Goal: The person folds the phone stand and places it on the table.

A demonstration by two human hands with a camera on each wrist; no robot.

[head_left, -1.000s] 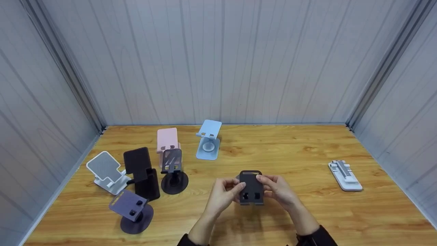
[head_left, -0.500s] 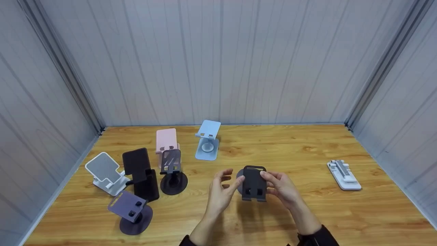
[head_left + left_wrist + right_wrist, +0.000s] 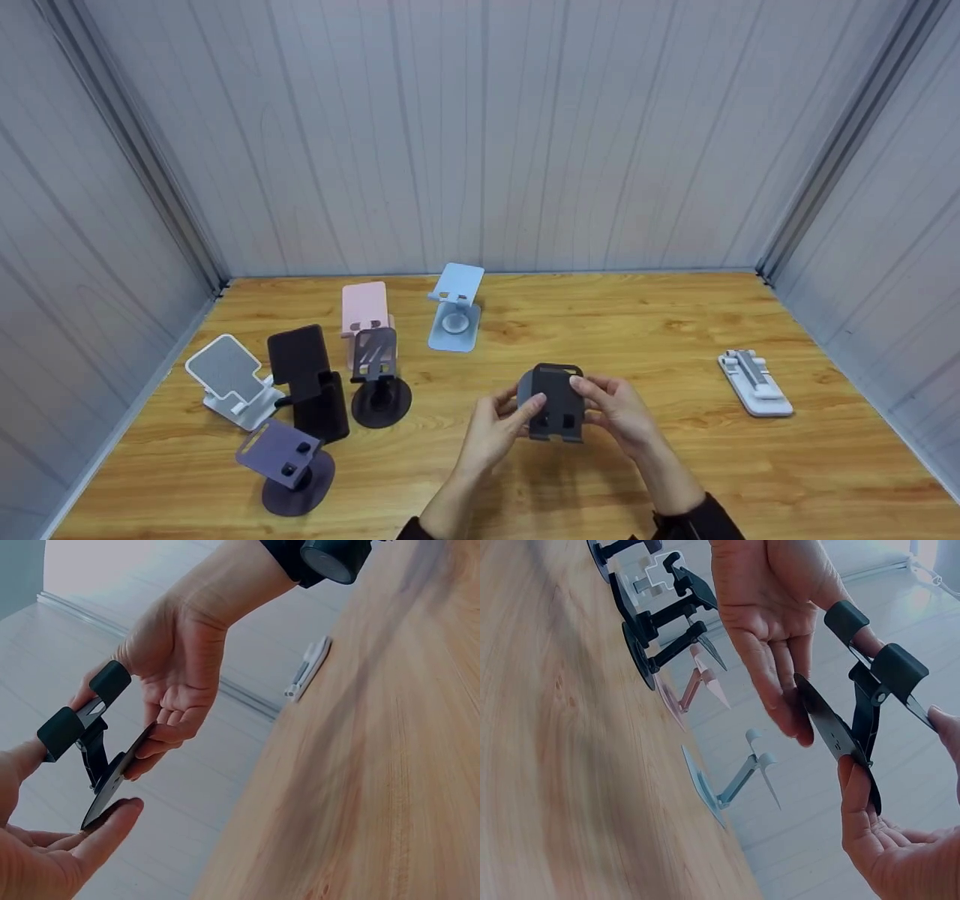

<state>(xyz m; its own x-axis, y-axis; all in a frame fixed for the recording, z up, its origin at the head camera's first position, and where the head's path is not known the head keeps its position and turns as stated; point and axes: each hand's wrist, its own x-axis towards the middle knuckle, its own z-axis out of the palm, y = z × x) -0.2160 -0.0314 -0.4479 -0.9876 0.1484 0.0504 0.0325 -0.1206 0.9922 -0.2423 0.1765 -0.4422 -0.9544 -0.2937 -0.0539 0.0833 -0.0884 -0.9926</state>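
A dark grey phone stand point(image 3: 555, 405) with a slotted top plate and two front hooks is held between both hands, above the table. Its round base point(image 3: 105, 799) and folding arm point(image 3: 865, 709) show in the wrist views. My left hand point(image 3: 491, 435) pinches it from the left, thumb on the plate's face and fingers at the base. On the other side, my right hand point(image 3: 622, 420) grips the plate's edge with the thumb, its fingers at the base's rim.
At left stand a white stand point(image 3: 229, 375), a black stand point(image 3: 301, 360), a purple stand point(image 3: 281, 454), a dark grey stand point(image 3: 382, 401) and a pink stand point(image 3: 365, 304). Behind is a light blue stand point(image 3: 459, 281); a folded white stand point(image 3: 754, 382) lies right. Panel walls point(image 3: 480, 135) enclose the wooden table point(image 3: 637, 322).
Half a second ago the left fingers were spread off the base; now they are back on it. The held stand has risen slightly, its round base showing more at the left. Other stands stayed put.
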